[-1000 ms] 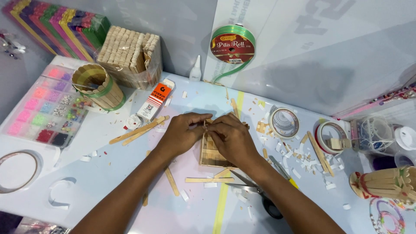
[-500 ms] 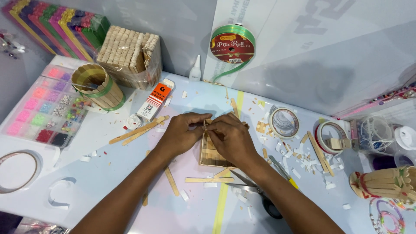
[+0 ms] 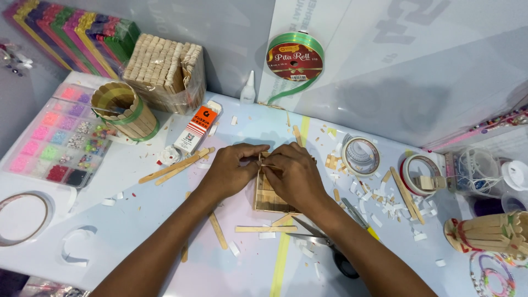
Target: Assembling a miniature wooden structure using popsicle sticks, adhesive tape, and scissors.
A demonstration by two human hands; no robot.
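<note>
A small flat panel of glued wooden craft sticks (image 3: 268, 198) lies on the white table in front of me. My left hand (image 3: 231, 170) pinches its upper left edge with the fingertips. My right hand (image 3: 294, 173) rests over the panel's top right and pinches the same upper edge, so both hands meet there. The top part of the panel is hidden under my fingers. Loose wooden sticks (image 3: 176, 166) lie just left of my left hand, and another loose stick (image 3: 265, 229) lies below the panel.
Scissors (image 3: 327, 245) lie by my right forearm. A stick-built cup (image 3: 117, 111), a bundle of sticks (image 3: 165, 71), an orange glue tube (image 3: 197, 129), a bead tray (image 3: 52, 135), tape rolls (image 3: 360, 156), a green ribbon spool (image 3: 295, 56) and paper scraps surround the work.
</note>
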